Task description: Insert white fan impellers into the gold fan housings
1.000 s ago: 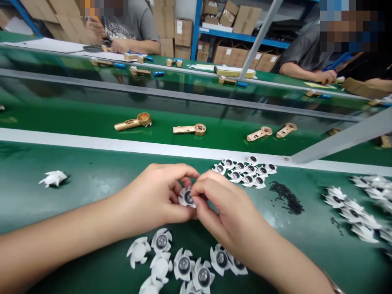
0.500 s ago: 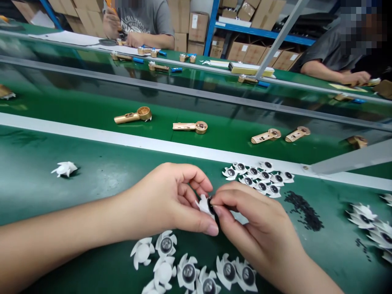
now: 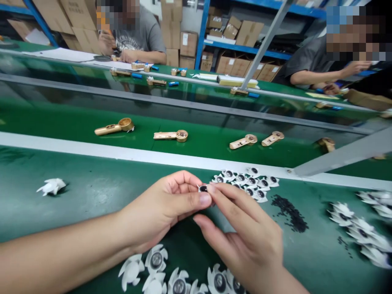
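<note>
My left hand (image 3: 162, 208) is closed, pinching a small white fan wheel (image 3: 203, 189) with a black centre between thumb and fingers; most of the wheel is hidden by the fingers. My right hand (image 3: 248, 228) rests its index fingertip against the wheel, while its thumb stands apart below. Beyond the hands, several white fan wheels (image 3: 241, 178) lie with dark centres up. A heap of small black pieces (image 3: 289, 212) is to the right of them. Nearer me, more fan wheels (image 3: 157, 260) lie on the green table, some showing plain white hubs.
A single fan wheel (image 3: 52, 186) lies at the left. Stacked fan wheels (image 3: 361, 230) are at the right. Past the white rail (image 3: 92, 150), gold fan housings (image 3: 171, 135) lie on a green belt. A slanted grey post (image 3: 343, 149) rises at right. Two people sit across.
The view has shifted, moving the scene left and down. My right thumb has come away from the fan wheel, and the wheel has turned between my left fingers. The person at right has raised a hand.
</note>
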Demonstrator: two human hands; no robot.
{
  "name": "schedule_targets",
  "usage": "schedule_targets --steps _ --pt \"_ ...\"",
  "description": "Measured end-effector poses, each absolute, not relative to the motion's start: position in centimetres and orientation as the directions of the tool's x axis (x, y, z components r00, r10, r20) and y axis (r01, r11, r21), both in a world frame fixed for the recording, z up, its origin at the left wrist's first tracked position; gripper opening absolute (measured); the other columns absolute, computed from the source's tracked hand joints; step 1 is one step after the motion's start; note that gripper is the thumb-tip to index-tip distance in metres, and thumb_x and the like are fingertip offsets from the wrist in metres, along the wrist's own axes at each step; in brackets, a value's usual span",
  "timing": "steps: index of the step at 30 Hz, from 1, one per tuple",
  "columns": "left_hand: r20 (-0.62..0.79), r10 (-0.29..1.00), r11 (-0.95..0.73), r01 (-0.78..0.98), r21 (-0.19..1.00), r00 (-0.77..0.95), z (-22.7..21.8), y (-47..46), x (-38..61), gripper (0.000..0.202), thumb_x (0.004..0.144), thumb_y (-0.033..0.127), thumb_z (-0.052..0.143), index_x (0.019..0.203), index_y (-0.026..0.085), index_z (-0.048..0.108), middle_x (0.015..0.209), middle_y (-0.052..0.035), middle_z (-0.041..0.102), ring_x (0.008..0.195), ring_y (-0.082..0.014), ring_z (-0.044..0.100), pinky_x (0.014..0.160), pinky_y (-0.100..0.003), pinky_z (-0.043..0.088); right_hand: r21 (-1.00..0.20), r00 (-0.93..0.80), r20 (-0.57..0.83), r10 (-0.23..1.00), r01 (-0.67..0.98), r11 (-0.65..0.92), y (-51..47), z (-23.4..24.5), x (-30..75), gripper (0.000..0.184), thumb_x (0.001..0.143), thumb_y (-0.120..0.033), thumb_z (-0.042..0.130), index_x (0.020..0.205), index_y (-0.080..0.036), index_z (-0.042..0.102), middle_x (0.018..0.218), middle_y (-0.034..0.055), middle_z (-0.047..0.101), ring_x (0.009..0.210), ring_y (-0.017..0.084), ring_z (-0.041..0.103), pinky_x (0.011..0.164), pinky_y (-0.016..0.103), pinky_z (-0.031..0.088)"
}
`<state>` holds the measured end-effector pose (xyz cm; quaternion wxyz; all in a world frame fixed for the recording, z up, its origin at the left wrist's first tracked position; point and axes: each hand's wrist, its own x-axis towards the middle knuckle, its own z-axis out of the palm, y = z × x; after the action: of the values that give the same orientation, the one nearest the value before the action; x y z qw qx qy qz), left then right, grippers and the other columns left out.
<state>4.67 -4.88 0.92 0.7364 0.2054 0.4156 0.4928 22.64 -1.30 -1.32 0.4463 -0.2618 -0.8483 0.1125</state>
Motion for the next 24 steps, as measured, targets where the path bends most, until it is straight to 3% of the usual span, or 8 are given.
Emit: schedule_targets --steps 6,10,11,12,14,16,20,24 --pt "-0.362 0.917 0.397 -0.470 0.789 0.169 1.2 -4.3 8.0 0.037 0.077 0.041 0.082 0.076 0.018 0.052 0.070 0.0049 0.055 0.066 -0.0073 0.052 0.066 -0.017 0.050 -0.374 -0.219 0.826 0.519 0.475 0.796 -1.3 -1.0 22.7 0.033 0.084 -0.012 0.071 0.116 -0.014 0.069 0.105 0.0107 0.076 0.093 0.018 0.074 0.087 0.025 0.062" --pt "-0.029 0.988 0.027 0.015 1.000 0.149 0.3 0.0 4.6 0.051 0.069 0.051 0.080 0.107 0.021 0.063 0.105 -0.0036 0.070 0.096 -0.0220 0.065 0.084 -0.028 0.055 -0.409 -0.140 0.849 0.509 0.436 0.802 -0.2 -0.7 23.4 0.042 0.076 -0.011 0.072 0.118 -0.016 0.065 0.101 0.0106 0.077 0.092 0.023 0.074 0.086 0.032 0.064" --pt "0.097 0.995 -0.097 0.278 0.956 0.014 0.0 1.8 2.9 0.054 0.074 0.049 0.075 0.119 0.023 0.061 0.123 -0.0030 0.066 0.115 -0.0267 0.061 0.098 -0.032 0.050 -0.522 -0.120 0.792 0.599 0.376 0.766 0.3 -0.7 23.5 0.044 0.073 -0.011 0.071 0.116 -0.018 0.065 0.101 0.0097 0.076 0.092 0.023 0.074 0.085 0.035 0.063" --pt "0.219 0.970 -0.114 0.590 0.799 -0.109 -0.4 3.5 1.2 0.061 0.076 0.049 0.073 0.128 0.025 0.056 0.137 -0.0016 0.058 0.127 -0.0317 0.054 0.108 -0.036 0.043 -0.670 -0.100 0.688 0.718 0.291 0.683 0.8 -0.7 23.6 0.045 0.071 -0.012 0.071 0.114 -0.020 0.065 0.102 0.0086 0.076 0.090 0.023 0.073 0.083 0.036 0.064" --pt "0.313 0.928 0.048 0.898 0.438 -0.203 -1.4 6.8 -2.4 0.068 0.083 0.055 0.060 0.136 0.013 0.049 0.152 -0.0113 0.044 0.142 -0.0434 0.035 0.119 -0.053 0.023 -0.908 -0.080 0.402 0.912 0.094 0.408 1.6 -0.9 23.5 0.041 0.068 -0.014 0.069 0.108 -0.022 0.064 0.100 0.0071 0.075 0.084 0.021 0.073 0.074 0.035 0.064" --pt "0.235 0.947 0.139 0.939 0.313 -0.218 -2.3 8.8 -5.1 0.062 0.090 0.058 0.046 0.125 0.008 0.057 0.140 -0.0149 0.057 0.140 -0.0446 0.039 0.116 -0.054 0.028 -0.981 -0.104 0.192 0.976 -0.054 0.188 2.3 -1.1 23.4 0.032 0.069 -0.018 0.068 0.100 -0.022 0.061 0.097 0.0069 0.075 0.079 0.020 0.074 0.067 0.032 0.064" --pt "0.134 0.972 0.152 0.955 0.257 -0.191 -2.8 8.1 -6.6 0.051 0.099 0.045 0.029 0.108 0.008 0.063 0.114 -0.0135 0.071 0.117 -0.0352 0.063 0.099 -0.042 0.046 -0.984 -0.201 0.087 0.976 -0.173 0.052 2.5 -1.5 23.1 0.025 0.070 -0.019 0.069 0.093 -0.022 0.059 0.083 0.0037 0.073 0.078 0.020 0.075 0.070 0.032 0.062" --pt "0.035 0.996 0.063 0.958 0.279 -0.076 -0.9 4.5 -3.2 0.035 0.093 0.053 0.048 0.097 0.020 0.055 0.081 -0.0039 0.070 0.076 -0.0258 0.068 0.064 -0.027 0.044 -0.972 -0.280 0.058 0.958 -0.237 -0.010 1.8 -1.5 23.3 0.033 0.071 -0.012 0.071 0.100 -0.023 0.059 0.086 0.0012 0.068 0.084 0.018 0.074 0.070 0.028 0.061"
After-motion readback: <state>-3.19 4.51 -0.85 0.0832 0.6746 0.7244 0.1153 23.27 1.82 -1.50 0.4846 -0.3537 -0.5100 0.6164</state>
